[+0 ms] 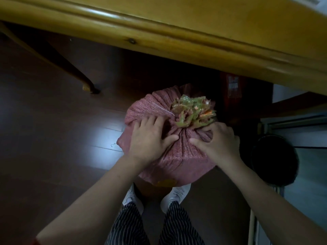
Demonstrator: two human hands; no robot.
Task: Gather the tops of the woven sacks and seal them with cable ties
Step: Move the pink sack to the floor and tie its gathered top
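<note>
Dark plank flooring (pixel 53 121) forms the work surface, and a yellow wooden table (pixel 177 23) edge runs beyond both hands. The woven sack (pixel 177 156) stands on the floor directly under the hands, just ahead of the person's white shoes (pixel 175 195). The left hand (pixel 150 137) lies flat on the sack, fingers spread and fairly straight, thumb pointing toward the neck. The right hand (pixel 218 140) sits opposite it across the neck, with its fingers bent over the pleats. Whether it pinches them or only presses cannot be told. Between and just beyond the two hands, the gathered top (pixel 192 110) flares into a green-and-orange frill. A pale thin strip (pixel 163 108), judged to be the cable tie tail, runs from the neck past the left fingertips.

The tie appears fitted, so the step in hand is judged to be settling and checking the closure.
- Press the pleats evenly toward the neck from both sides.
- Confirm that no fold escapes below the band.
- If slack is felt, pull the tail straight along its length, not sideways.
</note>
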